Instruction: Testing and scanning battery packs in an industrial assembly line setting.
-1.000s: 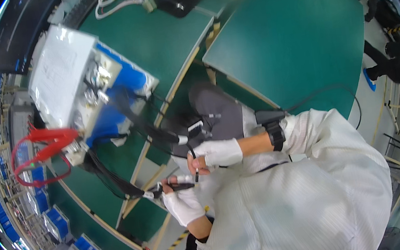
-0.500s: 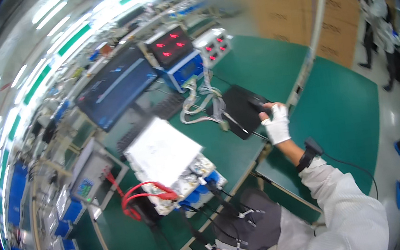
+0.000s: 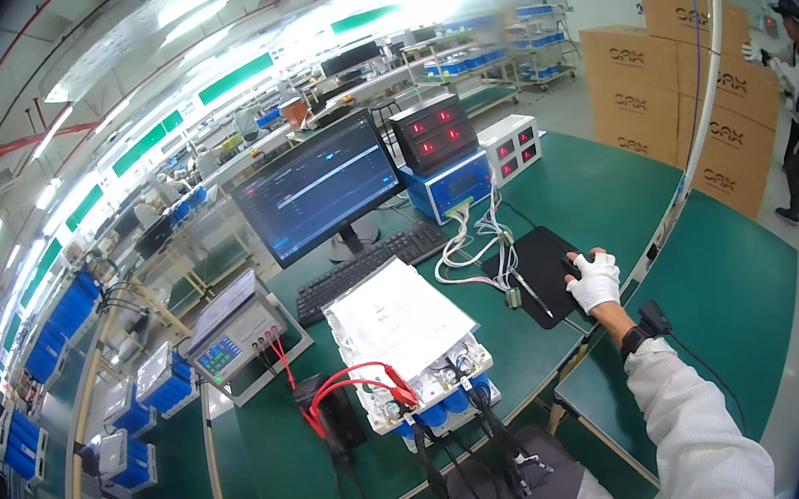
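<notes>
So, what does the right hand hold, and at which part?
The gloved right hand rests on top of a mouse on the black mat, covering it from above.

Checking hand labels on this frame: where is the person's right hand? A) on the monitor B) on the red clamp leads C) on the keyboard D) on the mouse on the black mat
D: the gloved right hand lies over a mouse on the black mat, well to the right of the keyboard and away from the red clamp leads.

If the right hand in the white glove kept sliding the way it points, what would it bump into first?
Probably nothing on the black mat: the right hand points up-left toward the small white box with red displays, though depth is unclear.
</notes>
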A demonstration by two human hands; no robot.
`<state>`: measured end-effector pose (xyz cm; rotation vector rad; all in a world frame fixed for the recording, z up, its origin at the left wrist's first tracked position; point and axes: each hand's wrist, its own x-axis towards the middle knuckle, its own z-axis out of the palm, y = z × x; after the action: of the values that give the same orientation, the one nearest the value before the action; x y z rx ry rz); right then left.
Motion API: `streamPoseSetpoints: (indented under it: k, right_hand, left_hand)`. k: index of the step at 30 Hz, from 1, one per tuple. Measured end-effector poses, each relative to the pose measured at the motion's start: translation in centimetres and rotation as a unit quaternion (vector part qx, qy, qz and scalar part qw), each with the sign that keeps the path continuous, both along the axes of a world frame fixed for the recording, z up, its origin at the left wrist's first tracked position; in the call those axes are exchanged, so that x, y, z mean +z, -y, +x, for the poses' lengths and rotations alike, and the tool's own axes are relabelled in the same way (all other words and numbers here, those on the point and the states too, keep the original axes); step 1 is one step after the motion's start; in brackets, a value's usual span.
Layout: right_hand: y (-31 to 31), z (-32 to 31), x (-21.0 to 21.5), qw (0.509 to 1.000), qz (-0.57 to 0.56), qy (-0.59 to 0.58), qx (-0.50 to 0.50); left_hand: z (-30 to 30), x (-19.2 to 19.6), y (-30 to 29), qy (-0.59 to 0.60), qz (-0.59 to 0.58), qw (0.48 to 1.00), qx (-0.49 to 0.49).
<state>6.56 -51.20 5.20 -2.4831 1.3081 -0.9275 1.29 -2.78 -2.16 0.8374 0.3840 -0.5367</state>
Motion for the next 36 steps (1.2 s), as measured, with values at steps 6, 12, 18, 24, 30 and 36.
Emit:
streamPoseSetpoints:
  k: [6,12,18,24,30,36]
  right_hand:
    - [0.1,0.1,-0.1,1.000,-0.004,-0.002,0.003]
    - [0.1,0.1,-0.5,0.999,-0.036,0.019,-0.004]
    - [-6.6,-2.4,-3.6,0.848,0.286,0.423,0.143]
    - [-23.8,-11.1,-5.9,0.690,0.578,0.374,0.224]
    - [-31.8,-12.1,-7.5,0.484,0.814,0.088,0.309]
    - [-30.3,-12.9,-11.6,0.526,0.712,0.149,0.441]
  left_hand:
    - [0.3,-1.6,-0.8,0.018,-0.051,0.998,-0.040]
    - [-0.3,-0.2,-0.4,-0.020,-0.030,0.999,0.001]
    - [-0.5,1.1,0.1,-0.041,-0.031,0.999,0.018]
    - [-0.3,1.8,1.4,-0.055,0.013,0.998,0.012]
    - [-1.5,0.8,2.9,0.000,0.094,0.996,0.009]
    - [1.1,-2.4,-0.9,0.126,0.068,0.989,-0.023]
